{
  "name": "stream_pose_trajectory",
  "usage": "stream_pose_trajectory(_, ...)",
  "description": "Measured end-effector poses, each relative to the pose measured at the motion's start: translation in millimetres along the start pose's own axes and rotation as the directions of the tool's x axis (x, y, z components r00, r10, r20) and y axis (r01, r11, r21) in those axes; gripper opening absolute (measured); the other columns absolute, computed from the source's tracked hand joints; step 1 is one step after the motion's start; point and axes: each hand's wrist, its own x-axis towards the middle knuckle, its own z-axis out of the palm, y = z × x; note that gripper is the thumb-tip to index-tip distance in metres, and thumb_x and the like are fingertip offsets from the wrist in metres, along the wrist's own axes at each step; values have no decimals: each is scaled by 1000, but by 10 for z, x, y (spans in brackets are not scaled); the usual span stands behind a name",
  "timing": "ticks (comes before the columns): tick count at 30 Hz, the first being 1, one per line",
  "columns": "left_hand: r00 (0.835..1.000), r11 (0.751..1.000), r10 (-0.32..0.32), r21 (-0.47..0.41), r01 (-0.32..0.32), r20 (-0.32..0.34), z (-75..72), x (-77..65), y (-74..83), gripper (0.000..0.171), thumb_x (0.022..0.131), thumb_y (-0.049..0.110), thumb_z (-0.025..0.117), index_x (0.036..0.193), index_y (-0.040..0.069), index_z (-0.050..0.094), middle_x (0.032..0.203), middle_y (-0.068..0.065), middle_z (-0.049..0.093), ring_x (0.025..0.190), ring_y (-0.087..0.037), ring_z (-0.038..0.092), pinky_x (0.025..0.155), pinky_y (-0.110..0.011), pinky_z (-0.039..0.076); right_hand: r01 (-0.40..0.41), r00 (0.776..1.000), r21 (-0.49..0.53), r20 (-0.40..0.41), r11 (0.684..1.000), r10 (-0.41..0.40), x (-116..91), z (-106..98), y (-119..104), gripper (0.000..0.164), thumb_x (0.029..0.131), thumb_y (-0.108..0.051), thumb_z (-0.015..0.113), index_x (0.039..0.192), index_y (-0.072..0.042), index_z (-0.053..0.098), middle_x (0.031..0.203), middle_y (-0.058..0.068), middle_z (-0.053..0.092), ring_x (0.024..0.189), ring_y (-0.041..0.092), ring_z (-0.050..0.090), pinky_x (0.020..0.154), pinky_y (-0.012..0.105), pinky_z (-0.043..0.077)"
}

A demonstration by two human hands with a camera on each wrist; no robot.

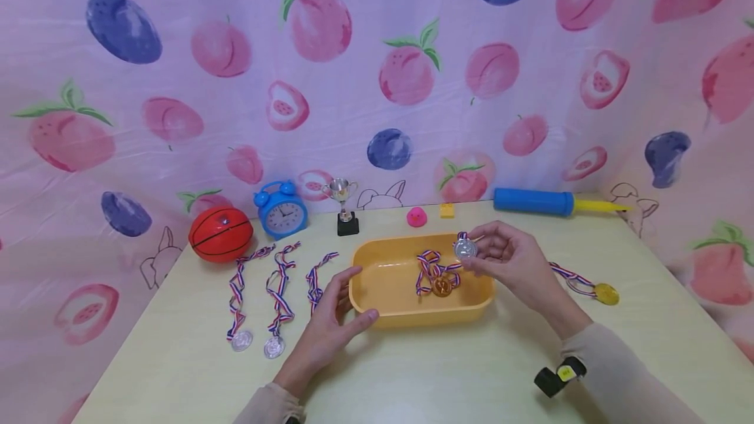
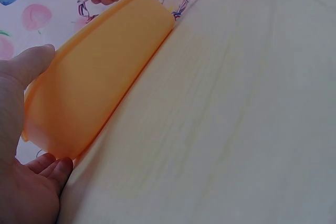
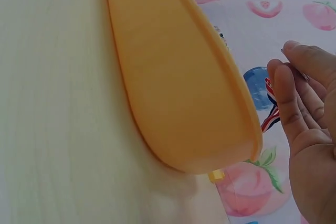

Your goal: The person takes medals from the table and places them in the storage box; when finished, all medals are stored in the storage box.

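My right hand [image 1: 518, 267] pinches a silver medal [image 1: 465, 248] between thumb and fingers, above the right end of a yellow-orange plastic basin [image 1: 406, 319]. The medal's striped ribbon hangs partly hidden behind that hand. Inside the basin lies a bronze-coloured medal [image 1: 442, 286] with a red, white and blue ribbon. My left hand [image 1: 332, 313] holds the basin's left front corner, thumb at the front rim and fingers along the left side. In the left wrist view, the left thumb [image 2: 35, 62] touches the rim while the fingertips sit low against the wall.
Two silver medals [image 1: 273, 347] and another ribbon [image 1: 315, 283] lie on the left. A gold medal [image 1: 606, 294] lies right. Along the back are a red ball [image 1: 220, 234], blue alarm clock [image 1: 283, 214], trophy [image 1: 347, 222], pink toy [image 1: 416, 216], yellow block [image 1: 447, 210] and blue pump [image 1: 533, 201].
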Motion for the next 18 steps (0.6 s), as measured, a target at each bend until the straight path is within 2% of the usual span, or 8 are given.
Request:
stream_pose_trajectory(5,1000,1000,-1,-4,1,1,-3,5,0,81,101,26,86,169,26,42,173,-5,43,156,-32,49,132,-56,38,31,999,-158,-4,987,-32,-28,3,27,47,93,-22,94,132,-10,71,119,14,74,104,30,68,84,21,62)
stream_pose_trajectory(8,1000,1000,0,-5,0,1,-3,5,-5,82,101,25,86,169,25,42,173,-5,42,156,-32,49,132,-56,38,59,998,-250,-11,967,-64,-54,-14,50,48,92,-25,95,131,-11,71,118,13,71,106,34,62,80,19,55)
stream_pose_trajectory(12,1000,1000,4,-4,-4,1,0,5,-8,82,101,25,86,169,25,42,174,-5,42,156,-32,49,132,-56,38,73,996,-281,-29,957,-85,-93,-56,94,47,93,-23,94,132,-11,71,115,9,70,105,32,62,78,19,53)
stream_pose_trajectory(18,1000,1000,7,-1,-7,1,4,2,-8,81,101,24,86,169,24,42,174,-6,42,156,-32,49,132,-56,38,86,995,-260,-25,962,-96,-122,-101,130,49,94,-21,93,136,-7,70,116,10,70,103,29,63,78,19,54)
